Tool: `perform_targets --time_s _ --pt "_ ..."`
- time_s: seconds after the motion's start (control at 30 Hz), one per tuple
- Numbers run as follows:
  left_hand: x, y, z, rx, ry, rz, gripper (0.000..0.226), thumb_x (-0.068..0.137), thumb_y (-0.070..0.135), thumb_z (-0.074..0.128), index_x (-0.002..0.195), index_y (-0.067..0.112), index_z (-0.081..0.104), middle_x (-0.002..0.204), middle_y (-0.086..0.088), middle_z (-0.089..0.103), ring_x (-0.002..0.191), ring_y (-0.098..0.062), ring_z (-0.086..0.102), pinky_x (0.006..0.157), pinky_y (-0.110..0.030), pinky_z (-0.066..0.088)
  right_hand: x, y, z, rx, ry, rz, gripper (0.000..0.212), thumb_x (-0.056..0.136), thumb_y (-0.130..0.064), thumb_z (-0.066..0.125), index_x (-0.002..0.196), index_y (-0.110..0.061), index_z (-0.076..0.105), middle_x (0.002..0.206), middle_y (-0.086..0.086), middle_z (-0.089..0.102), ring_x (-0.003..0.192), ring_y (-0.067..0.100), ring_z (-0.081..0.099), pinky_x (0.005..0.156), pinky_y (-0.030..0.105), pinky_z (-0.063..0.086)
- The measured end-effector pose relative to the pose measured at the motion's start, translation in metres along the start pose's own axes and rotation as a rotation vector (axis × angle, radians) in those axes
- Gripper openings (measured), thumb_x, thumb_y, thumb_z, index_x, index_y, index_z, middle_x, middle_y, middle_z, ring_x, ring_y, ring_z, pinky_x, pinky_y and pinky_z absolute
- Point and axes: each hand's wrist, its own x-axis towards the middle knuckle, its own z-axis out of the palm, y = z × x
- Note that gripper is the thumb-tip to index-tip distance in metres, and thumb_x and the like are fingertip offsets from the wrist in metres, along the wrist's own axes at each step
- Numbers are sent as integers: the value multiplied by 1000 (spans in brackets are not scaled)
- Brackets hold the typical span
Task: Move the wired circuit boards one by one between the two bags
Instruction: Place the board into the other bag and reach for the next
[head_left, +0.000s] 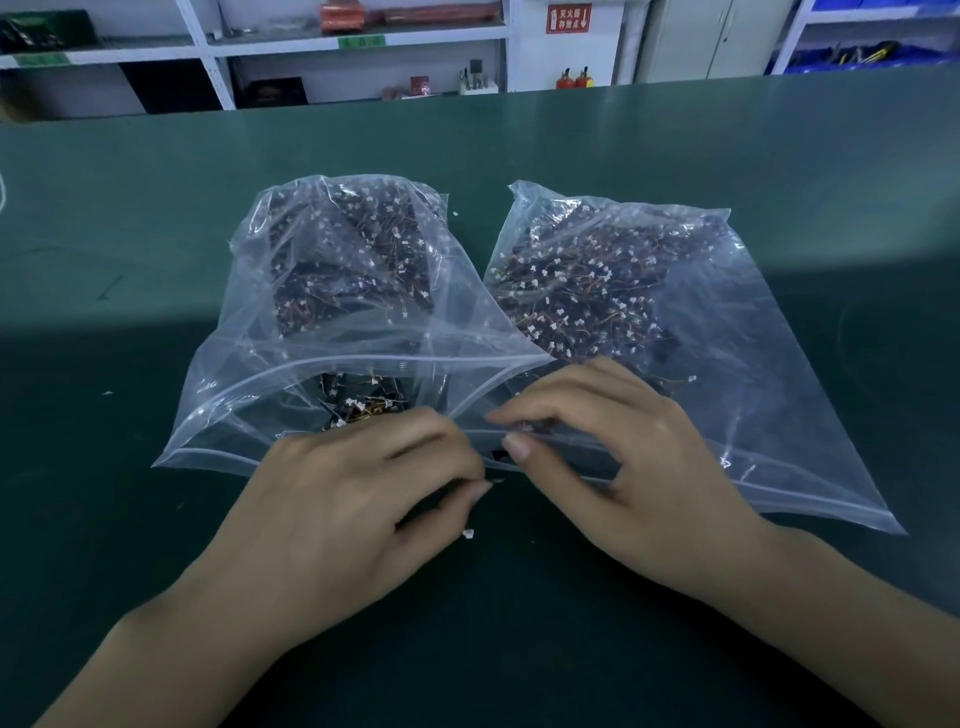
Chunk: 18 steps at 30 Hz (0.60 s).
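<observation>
Two clear zip bags lie side by side on the green table, each holding a heap of small dark wired circuit boards with white connectors. The left bag has its mouth gaping toward me. The right bag lies flatter. My left hand sits at the left bag's mouth with fingers curled, pinching a small wired board; its white connector shows just below the hand. My right hand rests on the right bag's near corner, with thumb and forefinger pinching the bag's rim beside a dark board piece.
The green table stretches wide around the bags, with a few white specks on it. White shelving with boxes stands beyond the far edge, along with a cabinet and blue bins at the back right.
</observation>
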Motion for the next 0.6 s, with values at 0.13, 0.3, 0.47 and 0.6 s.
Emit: perform_targets --time_s 0.13,0.3,0.47,0.6 --pt "0 -2 7 -86 106 -16 16 105 32 68 94 24 76 84 16 66 73 -11 62 58 -35 52 0 -3 0 37 -50 2 22 106 -31 61 116 -19 76 104 -16 72 97 11 64 87 32 50" --pt "1 0 13 -277 127 -29 9 102 25 74 99 18 78 92 14 65 78 -7 62 68 -28 52 -1 -4 3 106 -58 22 16 103 -28 65 109 -21 78 101 -20 72 96 8 65 87 26 50" --pt "3 6 14 -466 238 -134 9 95 29 80 94 21 77 90 15 68 78 -11 70 67 -22 53 0 -4 3 307 -71 102 14 101 -27 68 100 -22 81 94 -18 76 92 13 69 86 24 48" --pt "5 11 10 -491 330 -150 10 92 31 83 94 25 76 90 15 71 80 -13 73 67 -24 57 0 -6 3 348 -18 144 13 98 -27 71 98 -20 82 90 -14 78 90 16 71 82 30 52"
